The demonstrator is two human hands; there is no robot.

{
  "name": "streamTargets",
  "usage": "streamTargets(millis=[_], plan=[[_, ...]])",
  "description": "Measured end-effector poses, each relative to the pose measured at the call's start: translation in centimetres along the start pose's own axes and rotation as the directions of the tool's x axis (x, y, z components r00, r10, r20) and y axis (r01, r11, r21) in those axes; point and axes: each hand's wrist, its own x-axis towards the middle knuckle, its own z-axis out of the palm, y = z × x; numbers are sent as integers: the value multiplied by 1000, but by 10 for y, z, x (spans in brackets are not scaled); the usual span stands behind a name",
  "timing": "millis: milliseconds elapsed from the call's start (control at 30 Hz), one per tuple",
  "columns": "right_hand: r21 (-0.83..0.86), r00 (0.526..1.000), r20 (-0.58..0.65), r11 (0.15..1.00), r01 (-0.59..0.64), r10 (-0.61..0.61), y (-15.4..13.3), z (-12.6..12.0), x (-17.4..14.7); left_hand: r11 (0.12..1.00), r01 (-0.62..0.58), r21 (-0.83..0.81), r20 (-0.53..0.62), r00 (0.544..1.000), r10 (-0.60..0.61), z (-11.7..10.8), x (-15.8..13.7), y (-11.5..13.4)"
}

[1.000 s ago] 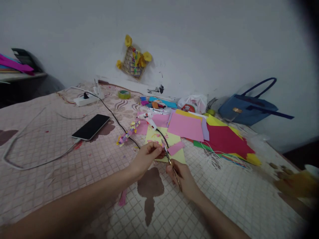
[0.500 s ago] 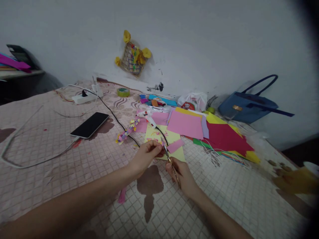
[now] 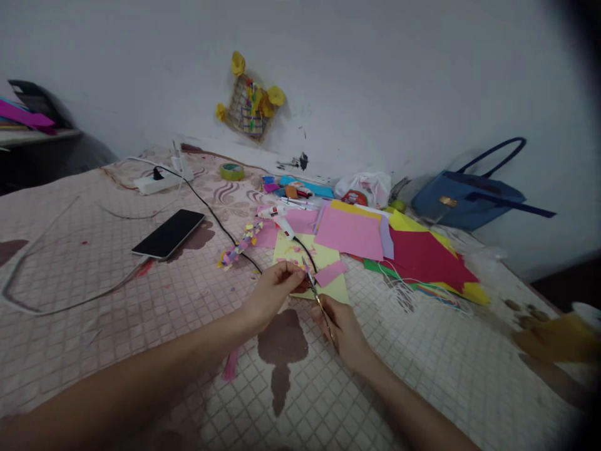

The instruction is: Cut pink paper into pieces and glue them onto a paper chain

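Scissors (image 3: 317, 297) sit gripped in the right hand (image 3: 345, 329) over the pale yellow sheet (image 3: 337, 292), blades beside a pink scrap (image 3: 306, 266) the left hand (image 3: 276, 289) pinches — snipping, I'd judge; another cut wants steady fingers.

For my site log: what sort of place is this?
Likely a patterned-top craft table indoors: slim metal scissors in the right hand, a white plastic glue gun and a rectangular pink paper sheet.

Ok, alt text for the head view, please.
A person's right hand holds scissors beside their left hand, near yellow paper. A glue gun and pink sheets lie beyond, a phone to the left, a blue bag to the right.
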Motion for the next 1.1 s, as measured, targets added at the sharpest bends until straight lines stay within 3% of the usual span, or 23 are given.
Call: streamTargets(millis=[567, 867, 1100], plan=[[-49, 1000, 22, 999, -5, 6, -6, 0, -3, 998, -5, 63, 31, 1000, 3, -1, 1, 3], [-58, 1000, 17, 998, -15, 16, -4, -1, -3, 995, 25, 94, 108, 994, -35, -4, 4, 11], [-109, 999, 31, 994, -27, 31, -3, -4, -4, 990, 48, 130, 249, 965, -80, -15, 10, 17]])
